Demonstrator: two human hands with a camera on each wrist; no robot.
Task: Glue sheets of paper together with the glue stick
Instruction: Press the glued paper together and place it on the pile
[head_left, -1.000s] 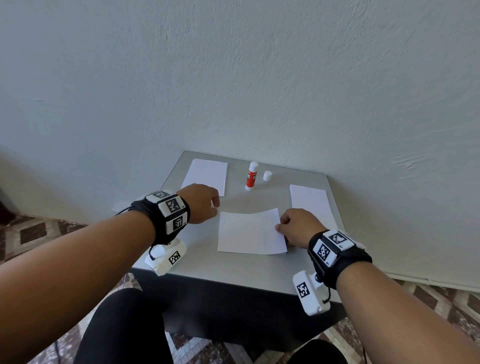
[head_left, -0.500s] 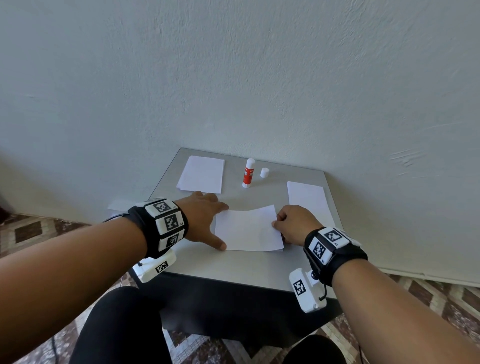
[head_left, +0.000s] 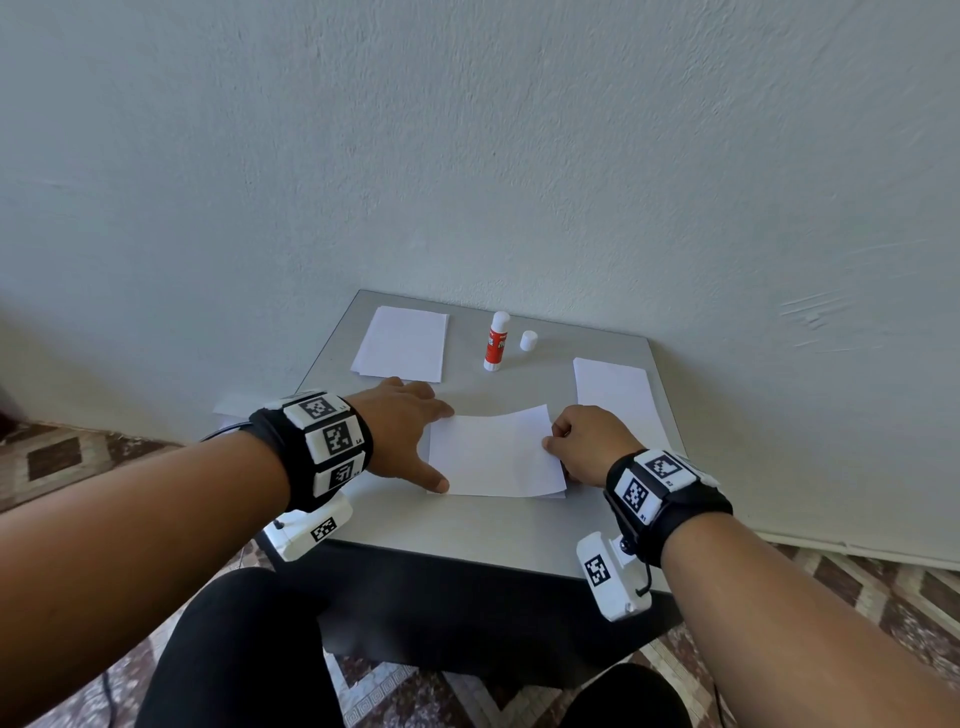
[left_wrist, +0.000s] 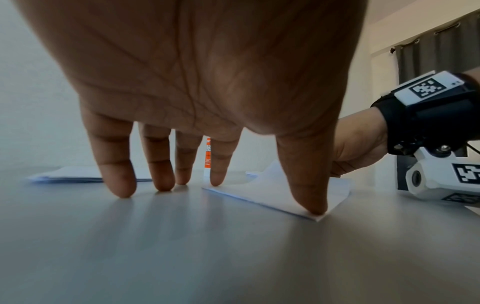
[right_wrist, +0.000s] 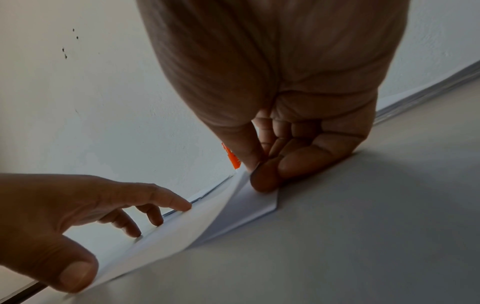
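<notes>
A pale wall (head_left: 467, 156) rises behind a small grey table (head_left: 467, 530) that stands on a patterned tile floor (head_left: 62, 457). At the table's middle lies the top sheet (head_left: 493, 452), flat at its left edge and arched up toward the right, with a second sheet (right_wrist: 249, 207) flat beneath it. A left stack (head_left: 402, 345) of paper sits at the far left corner and a right stack (head_left: 613, 389) lies along the right edge, both apart from the middle sheets. The left hand (head_left: 402, 426) is spread with fingers straight, its thumb (left_wrist: 309, 197) pressing the top sheet's near left corner and its index fingertip on the far left corner (the other fingertips rest on bare table beside the paper). The right hand (head_left: 589, 444) is curled, thumb and forefinger pinching the top sheet's right edge and holding it off the sheet below. The glue (head_left: 496, 343) stands upright and uncapped at the back, between the stacks, with its cap (head_left: 528, 340) just beside it on the right.
</notes>
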